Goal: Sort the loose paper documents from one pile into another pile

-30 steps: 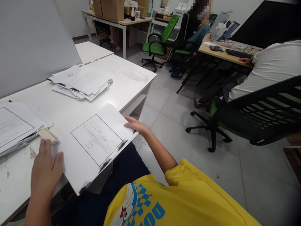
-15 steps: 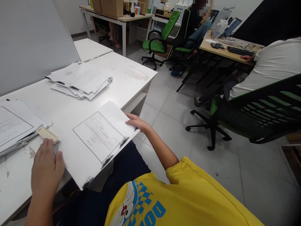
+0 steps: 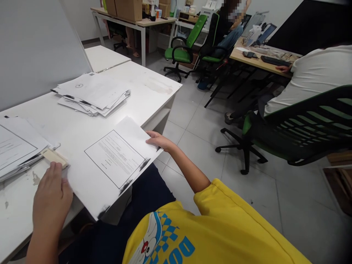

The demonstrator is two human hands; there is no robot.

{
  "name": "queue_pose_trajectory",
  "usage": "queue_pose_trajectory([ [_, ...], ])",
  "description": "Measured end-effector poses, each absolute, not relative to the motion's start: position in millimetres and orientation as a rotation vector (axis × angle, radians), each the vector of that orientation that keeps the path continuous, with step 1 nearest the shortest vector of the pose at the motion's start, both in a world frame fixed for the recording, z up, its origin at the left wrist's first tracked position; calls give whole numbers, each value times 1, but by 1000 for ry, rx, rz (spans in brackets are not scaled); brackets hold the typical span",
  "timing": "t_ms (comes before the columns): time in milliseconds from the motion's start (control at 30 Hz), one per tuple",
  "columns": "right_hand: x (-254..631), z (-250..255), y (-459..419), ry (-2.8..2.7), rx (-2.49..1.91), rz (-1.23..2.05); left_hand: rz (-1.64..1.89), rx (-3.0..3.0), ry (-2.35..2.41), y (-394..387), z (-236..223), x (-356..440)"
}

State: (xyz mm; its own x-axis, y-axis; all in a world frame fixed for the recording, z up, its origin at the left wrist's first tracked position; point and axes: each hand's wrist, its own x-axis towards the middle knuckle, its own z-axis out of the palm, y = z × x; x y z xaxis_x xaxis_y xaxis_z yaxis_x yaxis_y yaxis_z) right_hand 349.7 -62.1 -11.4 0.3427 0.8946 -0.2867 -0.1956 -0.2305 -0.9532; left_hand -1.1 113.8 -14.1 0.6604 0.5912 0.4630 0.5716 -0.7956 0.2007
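A white printed sheet of paper (image 3: 114, 159) lies at the front edge of the white table. It has a black-framed block of text and dark smudges along its near edge. My right hand (image 3: 159, 141) grips its right corner, thumb on top and the fingers partly hidden underneath. At the sheet's left side, my left hand (image 3: 52, 198) rests with its fingers extended and the thumb apart. Its fingertips are close to a small cream-coloured flat block (image 3: 55, 157); whether they touch it I cannot tell.
One stack of papers (image 3: 93, 91) sits farther back on the white table (image 3: 154, 71), another paper stack (image 3: 19, 146) at the left. A grey panel (image 3: 35, 47) rises behind. To the right, a person in a white shirt (image 3: 316, 77) sits on a green-black chair (image 3: 310, 128).
My left hand has shifted slightly left and its thumb has drawn back from the sheet's edge. The right hand keeps its hold on the paper. The whole view has moved slightly.
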Motion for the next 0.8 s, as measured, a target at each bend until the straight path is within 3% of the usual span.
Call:
queue_pose_trajectory([
  [267, 356, -9, -56, -756, -1444, 1166, 494, 2961, 1191, 121, -2, -5],
  [600, 359, -9, -70, -763, -1424, 1105, 437, 2797, 1294, 114, 10, 2],
  [667, 360, -12, -72, -730, -1392, 986, 463, 2793, 1282, 113, 11, 3],
  [800, 359, -15, -58, -537, -1313, 447, 513, 2767, 1303, 114, 10, 1],
])
